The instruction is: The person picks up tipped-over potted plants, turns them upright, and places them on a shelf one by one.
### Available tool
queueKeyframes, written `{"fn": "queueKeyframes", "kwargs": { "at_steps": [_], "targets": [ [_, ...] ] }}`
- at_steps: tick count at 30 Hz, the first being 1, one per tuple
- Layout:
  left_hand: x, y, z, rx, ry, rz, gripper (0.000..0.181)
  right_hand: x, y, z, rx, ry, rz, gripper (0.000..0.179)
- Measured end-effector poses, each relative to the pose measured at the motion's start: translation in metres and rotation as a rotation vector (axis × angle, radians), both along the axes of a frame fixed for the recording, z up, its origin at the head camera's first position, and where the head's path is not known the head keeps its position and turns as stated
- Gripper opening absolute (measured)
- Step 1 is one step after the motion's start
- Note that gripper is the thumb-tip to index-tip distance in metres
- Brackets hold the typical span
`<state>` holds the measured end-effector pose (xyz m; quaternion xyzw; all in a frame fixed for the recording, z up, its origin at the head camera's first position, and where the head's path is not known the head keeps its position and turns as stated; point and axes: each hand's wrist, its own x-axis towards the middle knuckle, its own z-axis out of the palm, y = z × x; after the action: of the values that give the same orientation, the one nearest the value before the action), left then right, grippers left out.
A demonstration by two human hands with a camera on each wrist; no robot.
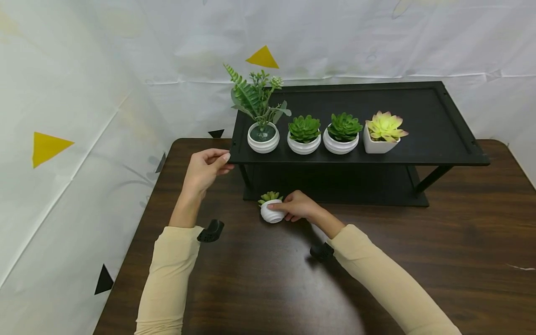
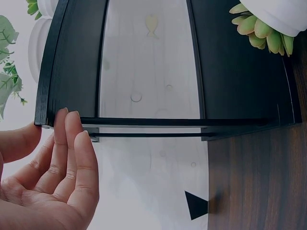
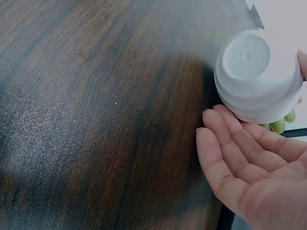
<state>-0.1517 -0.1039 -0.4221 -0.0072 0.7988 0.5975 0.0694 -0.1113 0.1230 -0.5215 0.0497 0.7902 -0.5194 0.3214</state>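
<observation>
My left hand [image 1: 203, 170] pinches the front left corner of a black two-tier shelf [image 1: 402, 111]. In the left wrist view its thumb lies on the outer face of the top board and the fingers [image 2: 74, 148] reach to the underside. My right hand [image 1: 299, 207] holds a small potted succulent [image 1: 272, 214] between thumb and fingers, just in front of the lower tier. The white ribbed pot is tilted. Its round base [image 3: 247, 57] faces the right wrist camera, and the green leaves [image 1: 270, 196] point toward the shelf.
Along the top board's front edge stand a tall leafy plant [image 1: 262, 139] in a white pot, two green succulents [image 1: 304, 129] [image 1: 343, 128] and a yellow-green succulent [image 1: 384, 128] in a square pot. The shelf stands on a dark wooden table [image 1: 251, 279] against white sheeting [image 1: 335, 42].
</observation>
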Motion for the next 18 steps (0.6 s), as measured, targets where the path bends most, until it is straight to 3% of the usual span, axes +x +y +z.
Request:
{"fn": "queueKeyframes", "kwargs": {
  "at_steps": [9,18],
  "targets": [
    [-0.0006,-0.0001,-0.0001,-0.004,-0.003,0.004,0.027,0.0002,0.0023,-0.0013,-0.025,0.019,0.045,0.029],
    [-0.0004,0.0,-0.0008,-0.001,-0.009,0.004,0.027,0.0024,0.0053,-0.0019,-0.048,0.025,0.083,0.041]
  ]
}}
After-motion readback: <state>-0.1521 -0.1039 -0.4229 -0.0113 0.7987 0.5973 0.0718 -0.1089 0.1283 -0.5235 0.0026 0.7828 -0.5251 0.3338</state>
